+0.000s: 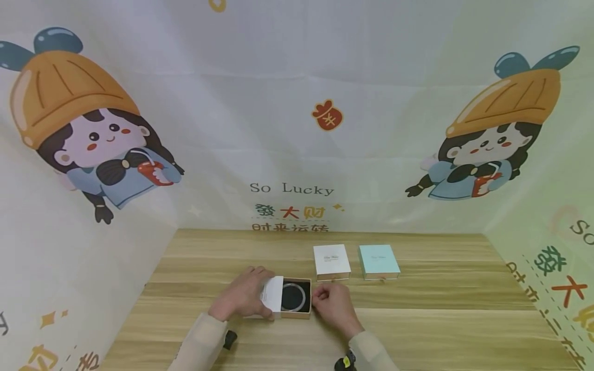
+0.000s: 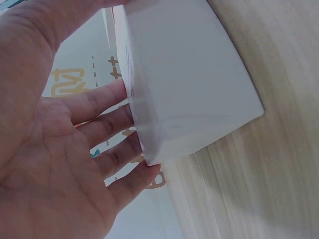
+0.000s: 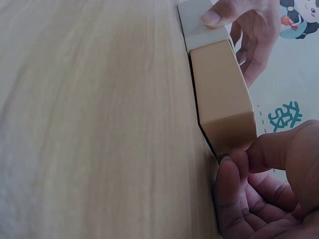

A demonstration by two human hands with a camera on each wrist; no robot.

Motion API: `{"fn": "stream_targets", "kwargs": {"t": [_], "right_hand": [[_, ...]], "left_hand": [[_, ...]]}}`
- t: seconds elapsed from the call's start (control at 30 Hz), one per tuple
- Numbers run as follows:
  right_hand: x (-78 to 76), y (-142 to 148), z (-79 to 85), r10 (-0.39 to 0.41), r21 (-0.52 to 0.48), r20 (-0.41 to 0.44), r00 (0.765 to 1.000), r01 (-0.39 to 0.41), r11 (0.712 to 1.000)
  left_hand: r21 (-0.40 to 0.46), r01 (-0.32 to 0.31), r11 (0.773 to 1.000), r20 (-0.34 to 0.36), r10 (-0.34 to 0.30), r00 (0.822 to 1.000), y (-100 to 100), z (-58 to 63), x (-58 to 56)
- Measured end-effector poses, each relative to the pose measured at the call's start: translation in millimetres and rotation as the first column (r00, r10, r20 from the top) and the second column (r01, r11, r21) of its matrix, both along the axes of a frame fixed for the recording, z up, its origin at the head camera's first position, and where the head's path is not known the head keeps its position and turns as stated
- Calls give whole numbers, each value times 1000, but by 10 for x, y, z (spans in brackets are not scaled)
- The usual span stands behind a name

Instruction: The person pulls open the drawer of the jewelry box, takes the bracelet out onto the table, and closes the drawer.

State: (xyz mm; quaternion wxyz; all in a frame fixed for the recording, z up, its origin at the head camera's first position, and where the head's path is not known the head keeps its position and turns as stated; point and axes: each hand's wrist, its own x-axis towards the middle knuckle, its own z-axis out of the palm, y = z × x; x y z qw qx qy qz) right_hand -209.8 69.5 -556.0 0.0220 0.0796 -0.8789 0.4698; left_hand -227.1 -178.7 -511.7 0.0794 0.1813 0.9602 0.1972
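- White card forms the sleeve (image 1: 277,293), which is grasped by the left hand (image 1: 247,291): the thumb is laid along its near side and the fingers are spread along its far side.
- From the sleeve's right end a tan drawer (image 1: 296,315) is left projecting, and in it a pale ring (image 1: 303,297) is seen over a black insert (image 1: 293,297).
- On the tabletop (image 1: 445,324), this part-open box is placed slightly left of the middle. Nearer the far edge, 2 more boxes are set apart from each other: 1 white box (image 1: 331,260) and 1 pale blue box (image 1: 379,259).
- At the drawer's end wall, a small pull tab (image 3: 224,157) appears to be pinched between thumb and fingers of the right hand (image 1: 335,305); most of it is hidden.
- Whether the drawer is being drawn out or pushed in cannot be told. Either way, its path is best kept straight, roughly parallel to the tabletop's far edge.
- Only light pressure should be put on the sleeve, since squeezed card would probably bind against the drawer.
- The tab is best pulled low and evenly; if the drawer were jerked or tipped, the ring could be shaken loose.
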Motion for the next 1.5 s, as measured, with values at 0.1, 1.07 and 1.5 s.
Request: {"fn": "stream_targets", "kwargs": {"t": [0.1, 1.07, 1.5], "right_hand": [[-8, 15, -1, 2, -6, 1, 1000, -2, 1000], [-36, 118, -49, -60, -86, 18, 998, 62, 994], [-24, 101, -50, -45, -134, 105, 993, 59, 989]], "left_hand": [[0, 3, 1000, -2, -3, 1000, -4, 4, -3], [15, 20, 1000, -16, -20, 1000, -12, 9, 0], [24, -3, 1000, -9, 3, 1000, -2, 3, 10]]}}
